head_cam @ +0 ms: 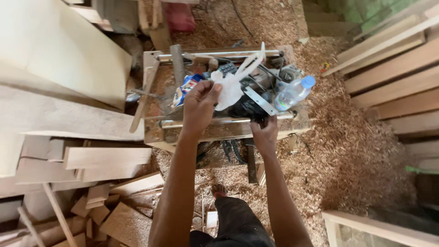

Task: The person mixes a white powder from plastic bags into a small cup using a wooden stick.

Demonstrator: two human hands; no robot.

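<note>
My left hand (pixel 200 104) is raised over a cluttered wooden workbench (pixel 228 130) and pinches a crumpled white plastic bag (pixel 233 82) at its left end. Lower down, my right hand (pixel 264 132) reaches into the dark tools at the bench's front rail; whether it grips anything there is hidden. A clear plastic water bottle (pixel 293 93) with a blue cap lies on the bench's right side. A blue and white packet (pixel 186 88) sits just left of my left hand.
Wood shavings (pixel 352 146) cover the floor. Planks (pixel 398 73) are stacked on the right, boards and offcuts (pixel 91 160) on the left. A large pale sheet (pixel 59 50) leans at the upper left. A wooden frame (pixel 379 228) lies at the lower right.
</note>
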